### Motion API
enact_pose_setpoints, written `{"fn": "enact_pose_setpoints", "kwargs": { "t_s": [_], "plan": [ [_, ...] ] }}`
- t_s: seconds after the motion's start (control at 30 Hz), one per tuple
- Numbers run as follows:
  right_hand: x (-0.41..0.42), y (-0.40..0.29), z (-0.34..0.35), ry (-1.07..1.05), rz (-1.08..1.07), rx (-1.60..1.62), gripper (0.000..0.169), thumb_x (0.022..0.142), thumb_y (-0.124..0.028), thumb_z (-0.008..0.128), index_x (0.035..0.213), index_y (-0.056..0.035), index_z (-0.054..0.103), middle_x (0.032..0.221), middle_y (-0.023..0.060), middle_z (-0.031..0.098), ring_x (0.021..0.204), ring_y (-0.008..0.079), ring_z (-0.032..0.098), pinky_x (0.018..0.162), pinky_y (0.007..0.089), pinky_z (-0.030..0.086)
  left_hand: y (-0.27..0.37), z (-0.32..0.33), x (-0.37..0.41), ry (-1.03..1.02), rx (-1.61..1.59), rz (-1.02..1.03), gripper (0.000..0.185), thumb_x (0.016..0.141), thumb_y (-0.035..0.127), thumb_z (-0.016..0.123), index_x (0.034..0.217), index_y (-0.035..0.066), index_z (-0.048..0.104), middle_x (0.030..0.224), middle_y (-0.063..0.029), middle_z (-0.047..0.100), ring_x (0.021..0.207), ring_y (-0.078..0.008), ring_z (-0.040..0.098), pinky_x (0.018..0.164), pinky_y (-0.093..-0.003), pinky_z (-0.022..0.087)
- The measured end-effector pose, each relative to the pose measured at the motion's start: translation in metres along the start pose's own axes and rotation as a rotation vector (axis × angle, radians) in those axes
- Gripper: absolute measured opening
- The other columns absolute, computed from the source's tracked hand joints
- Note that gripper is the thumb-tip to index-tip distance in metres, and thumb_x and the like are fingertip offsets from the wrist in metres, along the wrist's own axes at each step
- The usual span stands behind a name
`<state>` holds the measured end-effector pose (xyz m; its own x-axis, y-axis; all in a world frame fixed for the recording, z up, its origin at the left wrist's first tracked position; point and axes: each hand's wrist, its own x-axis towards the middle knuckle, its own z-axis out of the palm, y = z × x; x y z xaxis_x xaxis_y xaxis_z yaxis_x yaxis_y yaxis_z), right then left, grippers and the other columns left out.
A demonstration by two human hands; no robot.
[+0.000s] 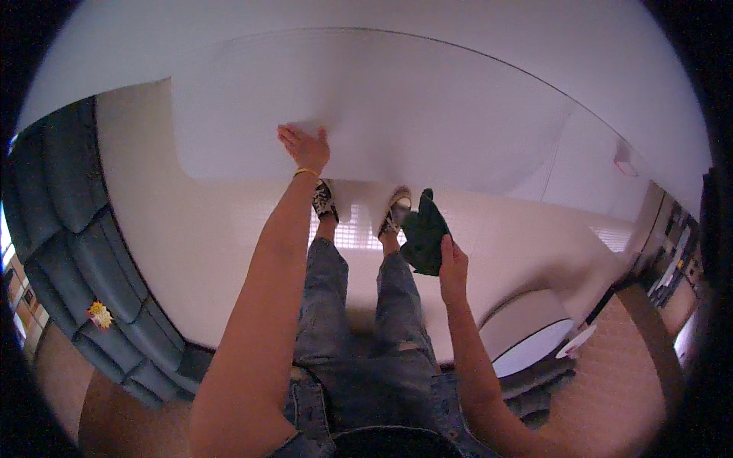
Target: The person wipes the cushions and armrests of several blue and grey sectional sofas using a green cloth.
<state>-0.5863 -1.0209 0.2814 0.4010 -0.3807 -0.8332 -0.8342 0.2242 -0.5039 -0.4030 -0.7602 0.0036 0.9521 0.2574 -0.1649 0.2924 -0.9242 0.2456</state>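
Note:
My left hand [306,150] holds nothing; its thumb stands apart from the fingers. It is in front of a broad white wall-like surface [458,109], and I cannot tell whether it touches it. A yellow band [306,171] circles that wrist. My right hand [454,266] grips the edge of a dark green cloth item [426,240], shaped like a glove, between thumb and fingers. The item hangs to the left of that hand, above the floor near my right shoe [395,209]. My left shoe [324,200] is below the left wrist.
A dark blue-grey padded sofa [86,246] runs along the left, with a small yellow item [100,315] on it. At the lower right is a round drum-shaped piece of furniture [527,326]. Shelving [670,252] stands beyond it. The pale floor [229,229] is glossy and reflects light.

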Motion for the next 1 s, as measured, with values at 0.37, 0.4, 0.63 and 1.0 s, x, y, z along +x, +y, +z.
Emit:
{"fn": "enact_pose_setpoints", "kwargs": {
  "t_s": [0.37,0.4,0.63,1.0],
  "plan": [
    [-0.014,-0.041,0.022,0.06,0.003,-0.108,0.047,0.1,-0.039,0.046,0.107,0.0051,0.062,0.099,0.0046,0.064,0.086,0.0101,0.056,0.08,0.0247,0.046,0.098,-0.119,-0.124,-1.018,-0.467,0.565,0.068,0.098,0.036,0.041,0.147,-0.004,0.017,0.15,-0.0235,0.027,0.141,-0.0358,0.022,0.117,-0.0405,0.016],
    [-0.015,-0.045,0.025,0.084,-0.017,-0.118,0.048,0.101,-0.039,0.045,0.109,0.0055,0.061,0.1,0.0055,0.064,0.088,0.0107,0.056,0.082,0.025,0.046,0.099,-0.136,-0.115,-1.06,-0.821,0.326,0.069,0.098,0.039,0.04,0.148,-0.001,0.016,0.151,-0.022,0.026,0.142,-0.0346,0.022,0.117,-0.0414,0.015],
    [-0.021,-0.075,0.029,-0.008,-0.146,-0.238,0.056,0.102,-0.042,0.04,0.119,0.0091,0.055,0.106,0.0101,0.063,0.096,0.0156,0.056,0.09,0.0276,0.043,0.128,-0.351,-0.017,-1.031,-2.428,-0.317,0.075,0.097,0.057,0.025,0.152,0.009,0.005,0.157,-0.0152,0.009,0.145,-0.0316,0.011,0.118,-0.0432,0.007],
    [-0.037,-0.091,0.074,-0.064,-0.791,-0.627,0.039,0.099,-0.029,0.047,0.12,0.0022,0.058,0.12,0.0182,0.058,0.102,0.0307,0.062,0.09,0.0345,0.048,0.138,-0.393,-0.01,-1.092,-2.551,-0.045,0.079,0.096,0.059,0.024,0.151,0.011,-0.007,0.158,-0.0138,-0.005,0.146,-0.0326,0.002,0.118,-0.0449,0.003]
  ]
}}
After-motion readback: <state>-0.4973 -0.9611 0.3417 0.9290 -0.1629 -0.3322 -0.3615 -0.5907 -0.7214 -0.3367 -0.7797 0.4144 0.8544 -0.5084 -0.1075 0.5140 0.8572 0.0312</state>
